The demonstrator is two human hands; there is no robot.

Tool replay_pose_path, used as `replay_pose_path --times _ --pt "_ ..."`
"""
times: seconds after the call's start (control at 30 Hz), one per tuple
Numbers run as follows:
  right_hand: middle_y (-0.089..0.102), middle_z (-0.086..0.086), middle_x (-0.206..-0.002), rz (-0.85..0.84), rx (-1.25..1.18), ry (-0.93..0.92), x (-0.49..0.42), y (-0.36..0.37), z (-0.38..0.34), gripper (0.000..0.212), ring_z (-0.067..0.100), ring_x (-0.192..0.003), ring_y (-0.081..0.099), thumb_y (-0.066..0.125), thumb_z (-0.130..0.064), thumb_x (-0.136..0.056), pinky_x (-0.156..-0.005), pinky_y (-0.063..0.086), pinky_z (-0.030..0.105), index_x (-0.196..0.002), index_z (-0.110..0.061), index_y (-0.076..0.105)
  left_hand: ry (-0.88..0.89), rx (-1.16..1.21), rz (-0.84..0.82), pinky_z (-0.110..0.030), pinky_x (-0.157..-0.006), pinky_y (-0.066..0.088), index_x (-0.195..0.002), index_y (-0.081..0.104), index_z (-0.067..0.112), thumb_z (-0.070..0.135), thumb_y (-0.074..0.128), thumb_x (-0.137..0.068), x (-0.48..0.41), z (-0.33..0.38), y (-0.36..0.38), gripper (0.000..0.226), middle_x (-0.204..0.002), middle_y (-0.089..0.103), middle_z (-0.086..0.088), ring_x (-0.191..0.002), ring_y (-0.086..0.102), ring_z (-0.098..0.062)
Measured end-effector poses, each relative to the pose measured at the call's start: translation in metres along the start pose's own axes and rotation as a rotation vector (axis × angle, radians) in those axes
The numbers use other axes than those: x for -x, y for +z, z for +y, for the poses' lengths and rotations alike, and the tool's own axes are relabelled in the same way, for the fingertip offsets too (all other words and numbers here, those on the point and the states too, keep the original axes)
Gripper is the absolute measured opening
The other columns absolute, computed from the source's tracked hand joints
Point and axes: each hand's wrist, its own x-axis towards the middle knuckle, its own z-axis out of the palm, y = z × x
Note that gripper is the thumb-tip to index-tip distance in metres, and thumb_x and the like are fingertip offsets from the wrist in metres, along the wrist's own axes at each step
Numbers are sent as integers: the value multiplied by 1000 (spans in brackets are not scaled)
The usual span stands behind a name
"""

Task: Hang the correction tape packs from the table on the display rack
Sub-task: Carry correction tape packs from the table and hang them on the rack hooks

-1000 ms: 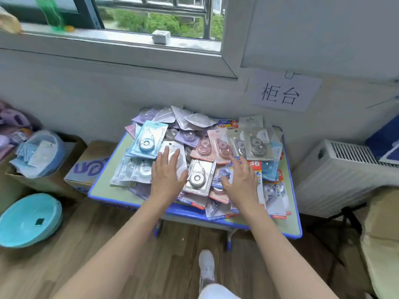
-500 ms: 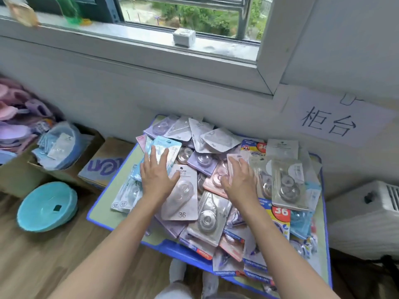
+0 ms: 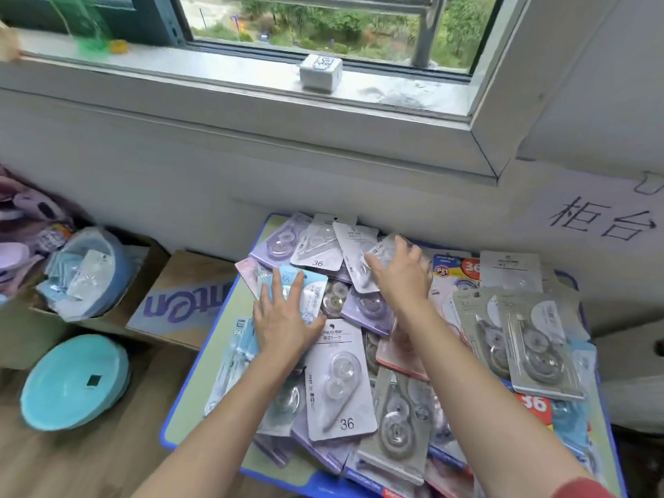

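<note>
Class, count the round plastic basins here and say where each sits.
2. A turquoise round plastic basin lies on the wooden floor at left; a blue round plastic basin sits in the brown cardboard box beyond it. Others may be hidden.
</note>
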Motion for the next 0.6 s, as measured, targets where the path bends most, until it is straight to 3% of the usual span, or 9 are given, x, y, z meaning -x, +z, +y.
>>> replay_pose_path --times 0.2,0.6 --pt "15 22 -154 -119 58 201 -27 13 -17 87 45 -136 26 43 -72 -84 -109 24 50 -150 -21 17 40 24 -20 -39 -115 14 -150 14 34 49 59 -85 -13 -2 -4 81 -160 -5 -2 -144 9 -28" --pt "8 22 -154 -271 50 350 -39 7 -20 103 48 -137 21 59 -68 -78 -110 26 56 -151 -14 11 103 8 -71 -40 -116 15 -150 11 33 53 62 -83 -16 -10 -11 86 -159 -9 -2 -145 5 -25"
